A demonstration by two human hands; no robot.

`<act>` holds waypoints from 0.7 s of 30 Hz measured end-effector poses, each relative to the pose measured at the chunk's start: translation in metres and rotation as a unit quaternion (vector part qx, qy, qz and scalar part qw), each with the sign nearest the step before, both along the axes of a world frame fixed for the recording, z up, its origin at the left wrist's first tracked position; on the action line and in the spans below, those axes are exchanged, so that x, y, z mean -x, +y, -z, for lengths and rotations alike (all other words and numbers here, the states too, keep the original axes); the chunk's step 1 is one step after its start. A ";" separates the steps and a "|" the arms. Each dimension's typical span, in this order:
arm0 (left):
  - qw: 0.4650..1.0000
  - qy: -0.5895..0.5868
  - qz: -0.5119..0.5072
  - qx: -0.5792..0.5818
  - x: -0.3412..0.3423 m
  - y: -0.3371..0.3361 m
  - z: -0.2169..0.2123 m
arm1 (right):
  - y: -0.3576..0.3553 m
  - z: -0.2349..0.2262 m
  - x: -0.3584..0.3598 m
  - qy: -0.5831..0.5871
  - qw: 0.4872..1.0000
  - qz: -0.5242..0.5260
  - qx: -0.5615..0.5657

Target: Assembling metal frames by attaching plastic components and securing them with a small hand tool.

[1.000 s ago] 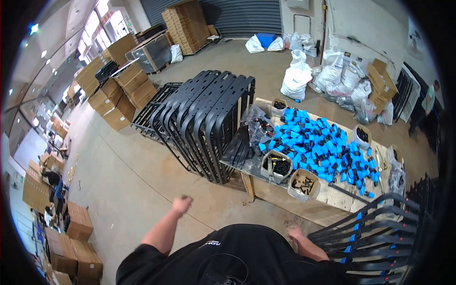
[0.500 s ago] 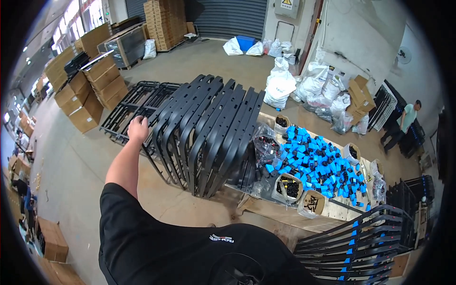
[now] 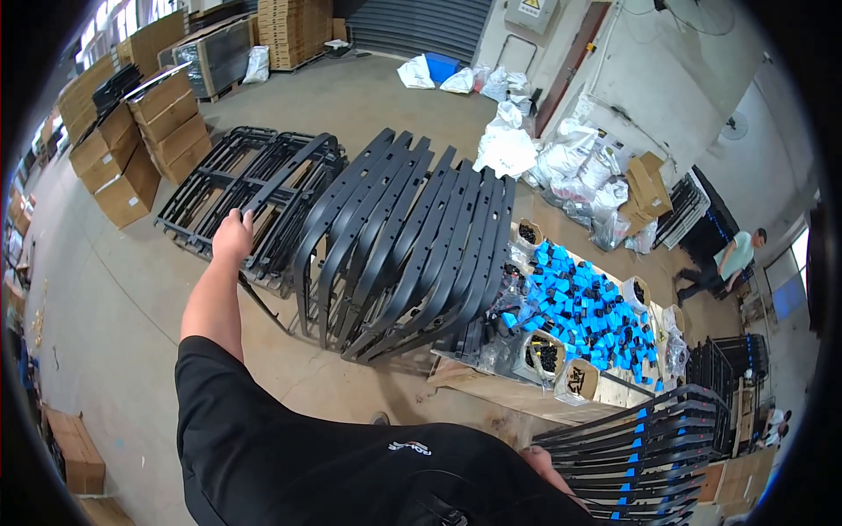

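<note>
My left hand [image 3: 233, 237] is closed around the near end of a black metal frame [image 3: 294, 167], whose long bar slants away to the far right. That frame leans apart from a row of similar upright black frames [image 3: 395, 237] with rounded corners, standing just to its right. Beneath and beyond it lies a flat stack of black frames [image 3: 202, 180]. At the lower edge, my right hand [image 3: 538, 458] is low beside another row of black frames [image 3: 649, 451] bearing blue pieces. My body partly covers that hand, and its fingers are too hidden to read.
On the right, a wooden table [image 3: 500, 383] carries a heap of blue and black plastic parts [image 3: 588, 307] and open bags of small black parts [image 3: 545, 355]. White sacks [image 3: 566, 158] lie behind it. Cardboard boxes [image 3: 132, 188] stand far left. A person [image 3: 737, 254] walks at right.
The frame in my left hand has come away leftward from the upright row, leaving a gap. My right hand has come into view at the lower edge. The view has shifted a little.
</note>
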State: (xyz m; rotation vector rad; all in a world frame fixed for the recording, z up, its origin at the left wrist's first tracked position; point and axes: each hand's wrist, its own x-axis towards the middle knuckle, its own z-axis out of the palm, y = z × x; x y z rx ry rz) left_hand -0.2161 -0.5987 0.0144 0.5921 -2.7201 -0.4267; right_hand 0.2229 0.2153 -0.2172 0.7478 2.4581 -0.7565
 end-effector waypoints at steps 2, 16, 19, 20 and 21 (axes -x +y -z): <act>1.000 0.000 -0.016 0.003 -0.024 -0.014 -0.006 | -0.025 -0.022 0.018 0.046 0.978 0.167 0.118; 0.963 -0.007 -0.126 -0.240 -0.344 0.047 0.085 | 0.163 0.223 -0.061 -0.102 0.951 -0.293 -0.018; 0.916 -0.025 -0.161 -0.366 -0.397 0.150 0.116 | 0.163 0.186 -0.029 -0.099 0.915 -0.392 0.002; 0.918 -0.013 -0.187 -0.350 -0.444 0.181 0.133 | 0.163 0.151 0.000 -0.152 0.886 -0.439 0.008; 0.924 -0.002 -0.198 -0.327 -0.470 0.215 0.143 | 0.150 0.105 0.019 -0.199 0.858 -0.473 0.019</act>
